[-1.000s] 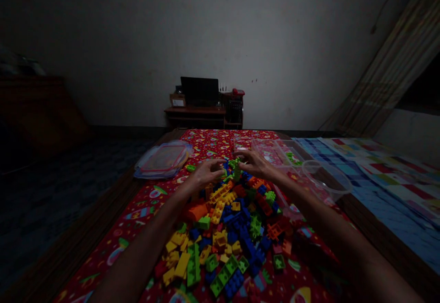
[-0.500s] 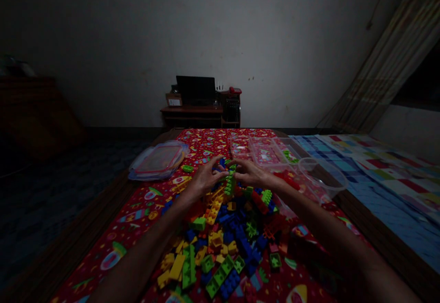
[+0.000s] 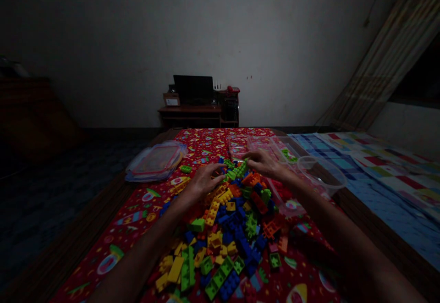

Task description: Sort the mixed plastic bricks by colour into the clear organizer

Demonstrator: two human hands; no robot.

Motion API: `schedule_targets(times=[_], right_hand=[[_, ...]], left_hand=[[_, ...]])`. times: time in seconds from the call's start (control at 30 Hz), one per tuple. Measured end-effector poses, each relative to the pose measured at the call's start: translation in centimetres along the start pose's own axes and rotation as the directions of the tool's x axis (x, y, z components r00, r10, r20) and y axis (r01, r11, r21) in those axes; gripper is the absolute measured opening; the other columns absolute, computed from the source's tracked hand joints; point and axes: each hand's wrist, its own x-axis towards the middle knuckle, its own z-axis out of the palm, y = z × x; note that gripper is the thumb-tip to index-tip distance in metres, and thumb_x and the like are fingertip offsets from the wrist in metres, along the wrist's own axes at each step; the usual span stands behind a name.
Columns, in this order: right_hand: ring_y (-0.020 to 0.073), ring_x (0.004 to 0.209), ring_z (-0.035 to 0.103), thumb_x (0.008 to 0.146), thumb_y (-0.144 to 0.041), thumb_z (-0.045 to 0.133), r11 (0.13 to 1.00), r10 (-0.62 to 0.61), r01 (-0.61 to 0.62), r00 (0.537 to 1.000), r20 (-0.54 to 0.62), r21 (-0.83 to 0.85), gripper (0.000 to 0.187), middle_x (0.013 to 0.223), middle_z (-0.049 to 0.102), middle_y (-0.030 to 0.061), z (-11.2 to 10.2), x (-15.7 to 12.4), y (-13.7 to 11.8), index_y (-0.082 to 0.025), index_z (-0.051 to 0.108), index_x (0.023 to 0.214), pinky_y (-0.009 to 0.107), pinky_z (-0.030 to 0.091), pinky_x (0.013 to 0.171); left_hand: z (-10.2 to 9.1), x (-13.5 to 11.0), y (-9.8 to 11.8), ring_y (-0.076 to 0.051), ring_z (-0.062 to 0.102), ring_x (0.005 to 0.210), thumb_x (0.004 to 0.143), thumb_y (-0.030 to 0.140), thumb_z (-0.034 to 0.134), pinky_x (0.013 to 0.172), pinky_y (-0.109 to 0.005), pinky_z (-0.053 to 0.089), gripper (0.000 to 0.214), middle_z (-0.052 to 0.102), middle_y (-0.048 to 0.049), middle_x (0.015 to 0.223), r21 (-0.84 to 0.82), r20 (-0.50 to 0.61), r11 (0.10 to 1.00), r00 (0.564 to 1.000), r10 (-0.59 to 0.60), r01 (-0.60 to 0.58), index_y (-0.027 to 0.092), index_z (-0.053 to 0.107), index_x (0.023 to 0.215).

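Observation:
Over the far part of a heap of toy building bricks [image 3: 237,239], my two hands are close together. A green building brick [image 3: 237,171] slants between them. My right hand [image 3: 264,163] pinches its upper right end with the fingertips. At the lower left end, the thumb and forefinger of my left hand [image 3: 205,180] close around the green piece; the exact contact is small and dark. Blue, yellow, orange and green bricks lie loose just below both hands.
Clear plastic containers [image 3: 311,161] stand at the right, one with green bricks [image 3: 289,155] inside. Stacked plastic lids [image 3: 156,161] lie at the left on the red patterned cloth [image 3: 134,218]. Beyond the table is a desk with a monitor [image 3: 193,89]; a bed [image 3: 374,188] adjoins the right.
My right hand has moved right and slightly up, away from my left hand. The green brick has swung from nearly upright to a slant. My left hand has dropped slightly.

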Motion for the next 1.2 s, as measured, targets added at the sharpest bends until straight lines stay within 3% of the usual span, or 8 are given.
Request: schedule_targets(times=[0.23, 0.43, 0.63, 0.8, 0.87, 0.97, 1.07, 1.2], right_hand=[[0.0129, 0.055, 0.055, 0.08, -0.023, 0.043, 0.88, 0.166, -0.321, 0.899, -0.405, -0.351, 0.032, 0.063, 0.067, 0.0061, -9.8, -0.7, 5.9, -0.011, 0.072, 0.081, 0.022, 0.034, 0.053], [0.0182, 0.066, 0.061, 0.081, -0.021, 0.046, 0.672, 0.332, -0.557, 0.815, -0.474, -0.488, 0.03, 0.071, 0.069, 0.013, -11.9, -1.4, 11.1, -0.008, 0.073, 0.086, 0.025, 0.037, 0.059], [0.0193, 0.073, 0.062, 0.084, -0.022, 0.048, 0.736, 0.27, -0.448, 0.882, -0.387, -0.508, 0.026, 0.078, 0.069, 0.014, -10.8, -0.6, 10.0, -0.009, 0.071, 0.088, 0.025, 0.038, 0.061], [0.0112, 0.059, 0.053, 0.088, -0.027, 0.042, 0.96, -0.004, -0.015, 0.998, -0.068, -0.278, 0.031, 0.068, 0.064, 0.0041, -6.4, 0.1, 3.8, -0.012, 0.065, 0.074, 0.022, 0.033, 0.055], [0.0091, 0.057, 0.048, 0.09, -0.033, 0.041, 0.974, -0.15, 0.16, 0.986, 0.074, -0.163, 0.034, 0.065, 0.059, 0.0014, -3.7, 0.0, 1.0, -0.013, 0.063, 0.074, 0.022, 0.03, 0.054], [0.0069, 0.052, 0.037, 0.091, -0.036, 0.044, 0.965, -0.23, 0.253, 0.942, 0.245, -0.066, 0.034, 0.058, 0.048, -0.0028, -0.1, -0.3, -2.2, -0.012, 0.063, 0.076, 0.022, 0.025, 0.051], [0.006, 0.051, 0.035, 0.087, -0.033, 0.05, 0.966, -0.24, 0.259, 0.918, 0.315, -0.02, 0.028, 0.056, 0.044, -0.0048, 1.8, -0.5, -3.2, -0.011, 0.064, 0.08, 0.021, 0.022, 0.05], [0.0059, 0.053, 0.039, 0.083, -0.025, 0.052, 0.982, -0.185, 0.164, 0.909, 0.374, 0.088, 0.019, 0.059, 0.048, -0.0038, 1.6, -0.3, -2.0, -0.011, 0.062, 0.074, 0.02, 0.025, 0.05]], left_hand=[[0.1, 0.1, -0.2, -0.022, 0.065, 0.092, 0.078, 0.036, 0.055, 0.084, -0.033, 0.051, 0.037, 0.069, -0.0063, 0.108, 0.001, 0.008, 1.0, 1.0, 0.013, -0.013, 0.02, 0.067, 0.11], [-0.1, 0.2, -0.1, -0.023, 0.065, 0.091, 0.08, 0.037, 0.055, 0.082, -0.034, 0.052, 0.041, 0.069, -0.0071, 0.109, -0.002, 0.008, 1.0, 1.0, 0.0, 0.0, 0.02, 0.064, 0.116], [0.0, 0.3, -0.5, -0.023, 0.065, 0.088, 0.078, 0.039, 0.058, 0.076, -0.034, 0.053, 0.045, 0.071, -0.0055, 0.097, -0.084, -0.021, 0.996, 0.999, -0.039, 0.037, 0.021, 0.061, 0.12], [0.0, 0.3, 0.1, -0.02, 0.065, 0.079, 0.073, 0.039, 0.063, 0.068, -0.03, 0.053, 0.058, 0.069, -0.0039, 0.092, -0.172, -0.044, 0.982, 0.995, -0.085, 0.076, 0.021, 0.053, 0.127], [-0.1, 0.1, 0.7, -0.019, 0.065, 0.074, 0.071, 0.039, 0.065, 0.066, -0.029, 0.052, 0.065, 0.068, -0.0032, 0.088, -0.179, -0.059, 0.98, 0.993, -0.103, 0.091, 0.021, 0.048, 0.132], [-0.1, 0.0, 1.3, -0.019, 0.065, 0.075, 0.07, 0.039, 0.068, 0.066, -0.029, 0.052, 0.074, 0.067, -0.0037, 0.09, -0.166, -0.077, 0.984, 0.994, -0.077, 0.063, 0.022, 0.043, 0.136], [0.0, -0.1, 1.5, -0.019, 0.064, 0.079, 0.067, 0.039, 0.071, 0.067, -0.029, 0.052, 0.076, 0.064, -0.0073, 0.109, -0.129, -0.086, 0.992, 0.996, -0.019, 0.008, 0.024, 0.043, 0.136], [0.3, -0.2, 1.7, -0.019, 0.064, 0.084, 0.064, 0.033, 0.074, 0.068, -0.028, 0.053, 0.077, 0.06, -0.0074, 0.12, -0.126, -0.04, 0.99, 0.998, 0.053, -0.058, 0.026, 0.044, 0.135]])
